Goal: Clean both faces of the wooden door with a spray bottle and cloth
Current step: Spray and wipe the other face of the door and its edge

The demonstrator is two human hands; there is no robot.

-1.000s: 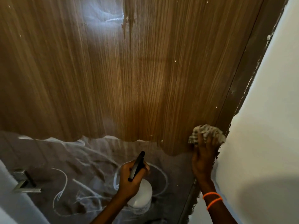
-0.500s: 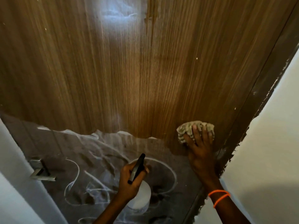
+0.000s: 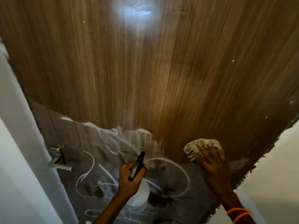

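Note:
The wooden door (image 3: 145,78) fills the head view, brown and glossy above, grey and dusty with white swirl marks below. My right hand (image 3: 212,162) presses a crumpled pale cloth (image 3: 192,147) flat against the door at the line between the brown and grey areas, fingers spread over it. My left hand (image 3: 129,178) grips a white spray bottle (image 3: 140,198) by its black trigger head (image 3: 137,165), held low in front of the grey part.
A metal door handle (image 3: 59,162) sticks out at the lower left. White wall (image 3: 267,167) borders the door's right edge, with a rough dark frame line. Another white wall (image 3: 19,159) edges the left side. A light glare shows near the door's top.
My right hand has slid the cloth leftward along the door, away from the right frame. The view has swung right to left; the bottle hand stays about where it was.

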